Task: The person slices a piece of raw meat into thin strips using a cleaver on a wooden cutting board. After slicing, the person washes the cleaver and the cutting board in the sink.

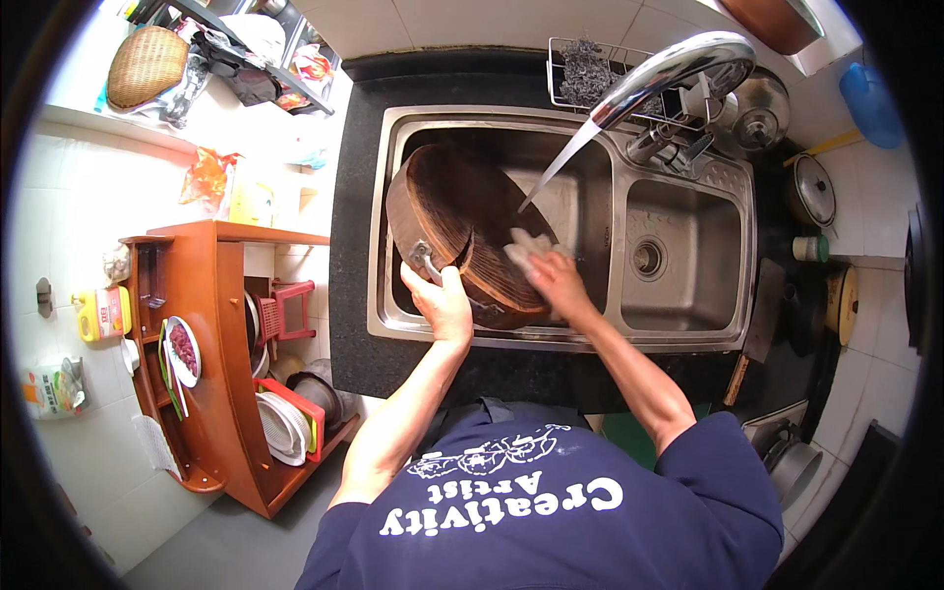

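A large round wooden cutting board, dark and wet with a split in its edge, leans tilted in the left basin of the stainless steel sink. My left hand grips the metal handle on the board's side band. My right hand, a little blurred, presses a pale cloth on the board's lower right face. Water runs from the chrome faucet onto the board near the cloth. Below the board's lower edge, part of what lies in the basin is hidden.
A wire rack with steel wool stands behind the sink. Right of the sink lie a cleaver and a lidded pot. At left, a wooden cabinet bears a plate of meat. The sink's right basin has a drain.
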### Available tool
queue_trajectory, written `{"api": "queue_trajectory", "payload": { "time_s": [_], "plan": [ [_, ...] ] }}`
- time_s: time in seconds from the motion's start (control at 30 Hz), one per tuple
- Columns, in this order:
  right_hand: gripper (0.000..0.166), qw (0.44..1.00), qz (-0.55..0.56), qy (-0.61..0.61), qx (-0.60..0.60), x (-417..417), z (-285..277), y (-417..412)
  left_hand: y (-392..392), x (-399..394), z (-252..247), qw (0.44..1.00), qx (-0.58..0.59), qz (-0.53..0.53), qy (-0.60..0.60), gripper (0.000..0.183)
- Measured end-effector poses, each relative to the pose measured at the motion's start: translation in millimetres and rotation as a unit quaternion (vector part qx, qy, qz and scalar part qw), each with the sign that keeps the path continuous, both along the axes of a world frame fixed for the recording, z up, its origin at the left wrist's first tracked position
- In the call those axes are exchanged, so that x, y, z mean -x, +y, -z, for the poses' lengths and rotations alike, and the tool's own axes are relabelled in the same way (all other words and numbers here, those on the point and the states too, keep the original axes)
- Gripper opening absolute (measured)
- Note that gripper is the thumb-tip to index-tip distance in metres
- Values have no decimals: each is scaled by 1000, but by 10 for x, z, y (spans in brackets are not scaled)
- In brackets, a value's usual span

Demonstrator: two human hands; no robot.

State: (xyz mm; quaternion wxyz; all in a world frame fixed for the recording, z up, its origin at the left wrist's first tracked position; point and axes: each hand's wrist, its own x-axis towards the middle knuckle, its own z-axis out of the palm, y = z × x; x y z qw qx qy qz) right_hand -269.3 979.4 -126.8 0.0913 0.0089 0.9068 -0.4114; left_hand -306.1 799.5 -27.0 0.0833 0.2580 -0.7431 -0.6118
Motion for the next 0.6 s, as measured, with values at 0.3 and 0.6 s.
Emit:
{"api": "queue_trajectory", "payload": {
  "time_s": [0.3, 0.6],
  "plan": [
    [39, 996, -13, 65, 55, 1321, 287, -500, -48, -25, -49, 1000, 11, 9, -11, 58],
    [45, 948, 172, -239, -118, 801, 1048, 219, -118, 9, 63, 984, -177, -32, 4, 59]
  ]
}}
